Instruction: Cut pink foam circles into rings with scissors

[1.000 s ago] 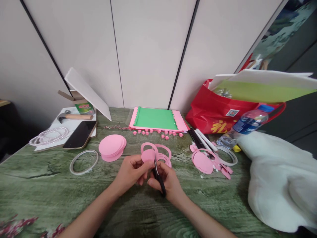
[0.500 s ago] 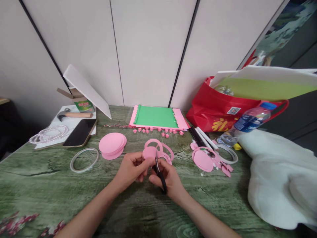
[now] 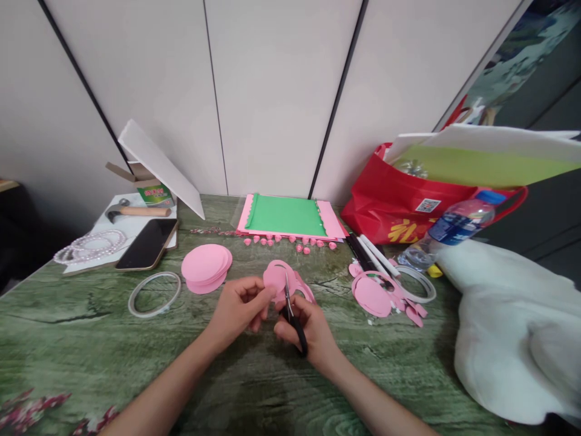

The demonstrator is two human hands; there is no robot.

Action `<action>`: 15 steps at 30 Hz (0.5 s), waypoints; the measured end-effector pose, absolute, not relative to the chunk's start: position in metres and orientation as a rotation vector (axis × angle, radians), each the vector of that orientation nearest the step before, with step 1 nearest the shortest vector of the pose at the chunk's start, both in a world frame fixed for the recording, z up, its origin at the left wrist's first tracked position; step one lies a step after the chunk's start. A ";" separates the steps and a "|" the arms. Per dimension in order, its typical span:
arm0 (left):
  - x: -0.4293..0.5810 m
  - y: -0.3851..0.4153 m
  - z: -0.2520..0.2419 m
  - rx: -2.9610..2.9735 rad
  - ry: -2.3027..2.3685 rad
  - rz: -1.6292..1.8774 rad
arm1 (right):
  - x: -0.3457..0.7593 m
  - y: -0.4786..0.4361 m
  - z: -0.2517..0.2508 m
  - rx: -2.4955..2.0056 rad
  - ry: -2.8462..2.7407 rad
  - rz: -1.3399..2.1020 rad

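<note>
Between thumb and fingers, my left hand (image 3: 242,304) pinches the edge of a pink paper circle (image 3: 275,277). My right hand (image 3: 308,330) grips black-handled scissors (image 3: 295,324), thumb and fingers at the handles. The blades point away from me and overlap the right part of the paper circle. Behind the circle and blades, pink paper rings (image 3: 304,286) lie on the table, partly hidden. To the left of my left hand sits a stack of pink paper circles (image 3: 205,264).
Tape rolls (image 3: 131,301) lie left and right. Pink scraps (image 3: 372,295) and pens (image 3: 376,254) are at right, by a bottle (image 3: 463,221), red bag (image 3: 408,203) and white plush (image 3: 512,327). A phone (image 3: 147,243) and hammer (image 3: 140,211) are left; green paper (image 3: 288,214) lies at the back.
The pink circle in my left hand has turned and shifted slightly right against the scissor blades, covering more of the rings behind. Both hands stay nearly in place.
</note>
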State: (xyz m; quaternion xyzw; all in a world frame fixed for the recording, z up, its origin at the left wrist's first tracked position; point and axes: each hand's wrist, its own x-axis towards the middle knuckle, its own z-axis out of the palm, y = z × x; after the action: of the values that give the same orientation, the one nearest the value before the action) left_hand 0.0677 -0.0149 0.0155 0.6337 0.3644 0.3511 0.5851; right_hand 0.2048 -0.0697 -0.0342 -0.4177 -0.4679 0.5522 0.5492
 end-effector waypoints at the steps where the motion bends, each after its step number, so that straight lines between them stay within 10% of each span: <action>1: 0.068 -0.015 0.015 1.476 0.851 0.822 | 0.205 -0.070 -0.035 -1.008 -1.098 1.306; 15: 0.067 -0.014 0.013 1.448 0.887 0.891 | 0.202 -0.071 -0.032 -1.094 -1.083 1.294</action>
State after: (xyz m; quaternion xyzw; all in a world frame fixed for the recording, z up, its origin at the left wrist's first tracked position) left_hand 0.0672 -0.0136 0.0128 0.6181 0.3786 0.3802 0.5746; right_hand 0.2023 -0.0708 -0.0317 -0.4595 -0.4546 0.5433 0.5358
